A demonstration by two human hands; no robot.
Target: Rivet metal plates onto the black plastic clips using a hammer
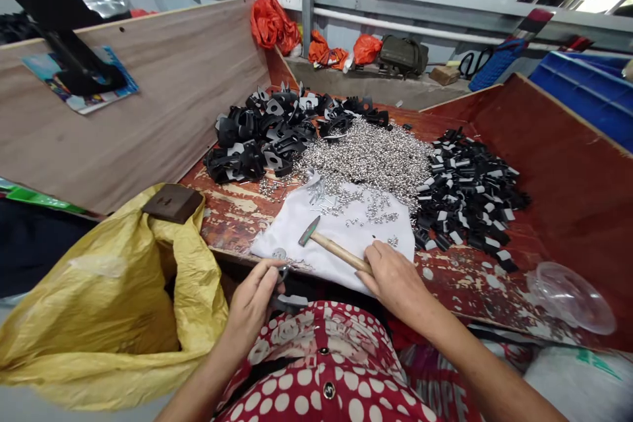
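Hammer in one hand, black part in the other, loose rivets close by

White cloth (287, 227) as landmark. Your hammer (341, 252) lies across its near half, head toward the cloth's left side; whether that head rests or hovers, I can't tell. Your right hand (398, 277), at the cloth's near right edge, has its fingers wrapped round the handle's end. Your left hand (254, 293), just off the cloth's near left corner, pinches a black part (289, 304) between thumb and fingers, partly hidden by them. Round grey disc (279, 254) on that same corner; contact with the part unclear.

Likely trouble: fingertips sit so near the corner that a stray hammer blow there could catch them. A loose pinch could let the part tip off the cloth's edge toward your lap. Jolts might roll rivets off too.

Farther out: rivet pile (370, 155) spilling onto the cloth's far side; heap of black clips (270, 132) beyond its far left; heap of smaller black pieces (469, 191) to its right. Clear plastic bowl (573, 297) well right of the cloth, near the bench edge, where an elbow could knock it. Yellow bag (123, 277) left of the cloth, brown block (173, 203) on top.
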